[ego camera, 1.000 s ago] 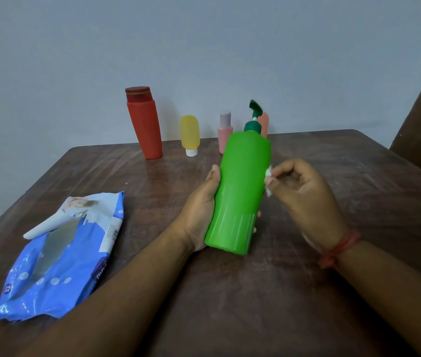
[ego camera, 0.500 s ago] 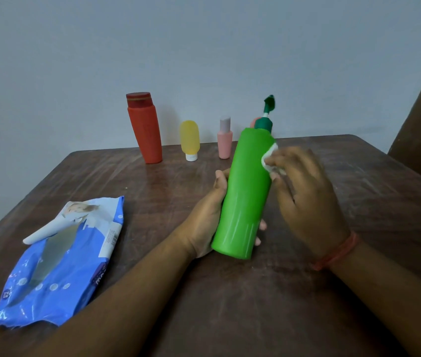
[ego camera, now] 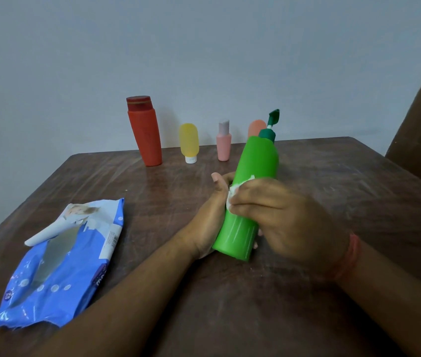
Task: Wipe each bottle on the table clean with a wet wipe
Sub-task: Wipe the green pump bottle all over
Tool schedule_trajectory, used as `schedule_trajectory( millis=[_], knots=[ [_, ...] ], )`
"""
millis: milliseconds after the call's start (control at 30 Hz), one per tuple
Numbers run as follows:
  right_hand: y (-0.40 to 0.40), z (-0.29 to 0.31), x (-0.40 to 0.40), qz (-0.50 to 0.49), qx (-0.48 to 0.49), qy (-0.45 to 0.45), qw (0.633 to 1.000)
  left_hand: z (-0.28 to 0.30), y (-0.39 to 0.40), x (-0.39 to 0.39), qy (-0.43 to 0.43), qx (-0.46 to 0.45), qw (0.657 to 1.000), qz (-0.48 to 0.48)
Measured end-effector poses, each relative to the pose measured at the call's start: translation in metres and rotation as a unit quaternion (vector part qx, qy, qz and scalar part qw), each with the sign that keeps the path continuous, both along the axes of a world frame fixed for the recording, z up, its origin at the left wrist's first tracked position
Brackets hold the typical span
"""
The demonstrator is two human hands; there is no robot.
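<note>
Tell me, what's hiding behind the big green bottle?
Behind the tall green plastic pump bottle stands a small peach-orange rounded bottle. Only its top shows; the green bottle covers the rest.

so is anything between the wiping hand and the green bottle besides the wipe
Nothing visible. The right hand presses the wet wipe straight against the green bottle, which the left hand holds from behind.
</note>
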State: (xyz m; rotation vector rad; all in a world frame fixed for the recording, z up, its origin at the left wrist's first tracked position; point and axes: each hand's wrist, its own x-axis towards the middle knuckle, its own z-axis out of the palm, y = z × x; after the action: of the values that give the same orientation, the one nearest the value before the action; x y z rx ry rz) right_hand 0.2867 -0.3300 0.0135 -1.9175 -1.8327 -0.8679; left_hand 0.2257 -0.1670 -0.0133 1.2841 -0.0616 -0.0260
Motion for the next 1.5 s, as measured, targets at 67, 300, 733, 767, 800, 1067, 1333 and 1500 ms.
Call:
schedule_trajectory(
  millis=[67,300,733,767,800,1067,1333,1500],
  knots=[
    [0.001,0.004,0.007,-0.026,0.017,0.021,0.999,-0.001,-0.001,0.001,0.011,0.007,1.0,-0.005],
    [0.0,-0.001,0.0,0.016,0.01,0.045,0.999,-0.002,-0.001,0.001,-0.002,0.001,1.0,0.015],
    [-0.007,-0.01,0.012,0.017,0.041,0.099,0.994,-0.005,0.0,0.0,0.0,-0.032,0.999,0.012],
    [-0.007,-0.01,0.013,0.005,0.049,0.1,0.994,-0.004,0.001,0.0,-0.001,-0.032,0.999,0.012],
    [-0.007,-0.009,0.014,-0.015,0.06,0.105,0.993,-0.004,0.001,0.0,-0.003,-0.031,0.999,0.01],
    [-0.01,-0.008,0.015,-0.029,0.058,0.076,0.995,-0.004,-0.001,0.0,-0.007,-0.03,0.999,0.007],
    [-0.01,-0.009,0.014,-0.03,0.054,0.084,0.995,-0.003,0.001,0.0,-0.01,-0.032,0.999,0.007],
    [-0.008,-0.008,0.013,-0.039,0.06,0.076,0.995,-0.002,0.0,-0.001,-0.006,-0.032,0.999,0.009]
  ],
)
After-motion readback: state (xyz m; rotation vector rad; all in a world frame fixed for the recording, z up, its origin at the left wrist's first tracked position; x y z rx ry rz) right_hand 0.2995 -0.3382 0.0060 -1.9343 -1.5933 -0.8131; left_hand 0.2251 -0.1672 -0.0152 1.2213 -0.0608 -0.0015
